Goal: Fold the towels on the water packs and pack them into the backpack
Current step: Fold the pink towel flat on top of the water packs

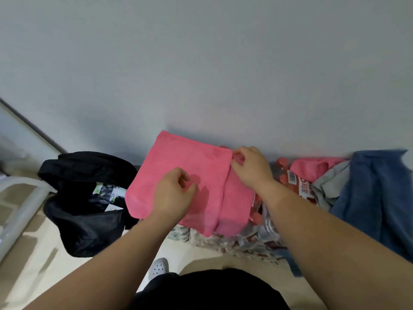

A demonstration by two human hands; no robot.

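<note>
The left hand (173, 193) rests on the middle of the pink towel (185, 175), fingers curled loosely and holding nothing, seemingly pressing the cloth flat. The right hand (250, 167) pinches the towel's right-hand edge between thumb and fingertips, where a folded-over flap meets the layer beneath. The towel lies on top of the water packs (263, 222), shrink-wrapped bottles with red caps showing just right of it and under its near edge; it looks folded at least once, with a further fold or a smoothing pass probably in hand. Left of the towel, on the floor, the black backpack (85, 198) stands open; something light-coloured shows inside, though it is too dark to say whether any towel is already packed. Right of the pink towel, farther along the water packs, lie a second pink towel (312, 167), a grey towel (328, 186) and a blue towel (375, 193), all rumpled and unfolded. By my reading the task is at an early stage: one towel is partly folded and not yet in the backpack, and three more remain to be folded and packed.
</note>
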